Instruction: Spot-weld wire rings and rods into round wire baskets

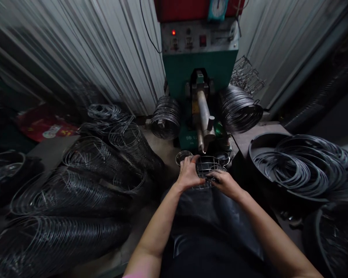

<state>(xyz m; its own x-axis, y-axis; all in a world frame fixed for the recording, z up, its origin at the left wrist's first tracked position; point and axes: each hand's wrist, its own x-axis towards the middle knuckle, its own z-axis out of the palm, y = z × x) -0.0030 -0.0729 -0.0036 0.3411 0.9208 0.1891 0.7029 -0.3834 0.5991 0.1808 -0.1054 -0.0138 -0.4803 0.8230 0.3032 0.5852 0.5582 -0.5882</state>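
Note:
A round wire basket (206,166) is held between my two hands, just under the electrode tip of a green spot welding machine (201,61). A small bright glow shows at that tip. My left hand (189,173) grips the basket's left side, thumb and fingers spread around the wires. On the near right side, my right hand (224,182) has its fingers closed at the basket's wires; whether a smaller piece is also pinched there I cannot make out. The metal welding arm (204,112) reaches out toward me above the basket.
Stacks of wire rings (84,189) and wire frames fill the left side. Bundles of rings (166,117) flank the machine. At right stand a tub (253,148) of wire hoops (295,170) and another dark container (319,231). Corrugated metal wall (118,46) rises behind.

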